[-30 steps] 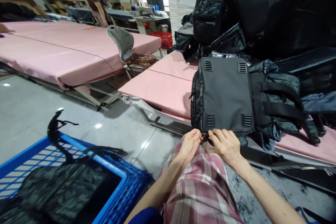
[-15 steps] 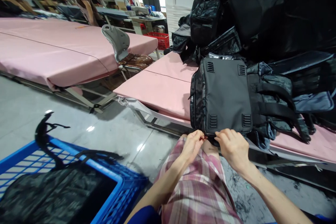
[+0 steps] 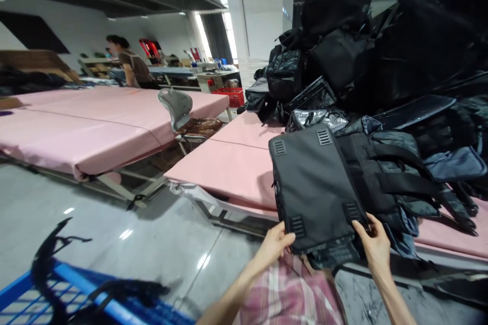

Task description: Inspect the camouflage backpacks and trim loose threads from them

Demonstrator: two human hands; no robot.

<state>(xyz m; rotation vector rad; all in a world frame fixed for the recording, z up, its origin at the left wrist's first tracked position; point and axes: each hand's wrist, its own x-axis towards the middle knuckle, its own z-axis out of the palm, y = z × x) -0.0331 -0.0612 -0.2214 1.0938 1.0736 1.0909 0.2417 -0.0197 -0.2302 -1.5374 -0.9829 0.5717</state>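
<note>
A black backpack (image 3: 316, 188) lies with its flat bottom panel towards me at the near edge of a pink-covered table (image 3: 224, 170). The panel is tilted, its left side turned up. My left hand (image 3: 275, 245) grips the panel's lower left corner, fingers curled round the edge. My right hand (image 3: 372, 241) holds the lower right corner, thumb on the panel near a small vent. The backpack's straps (image 3: 404, 183) trail off to the right.
A tall heap of black bags (image 3: 366, 51) fills the table behind. A blue crate (image 3: 76, 294) with dark bags stands at lower left. A grey chair (image 3: 179, 109) sits between the pink tables. A person (image 3: 131, 68) works far off at left.
Both hands moved apart to the bottom panel's two lower corners and tilted the backpack, lifting it slightly. My view rose, showing the ceiling and less of the blue crate.
</note>
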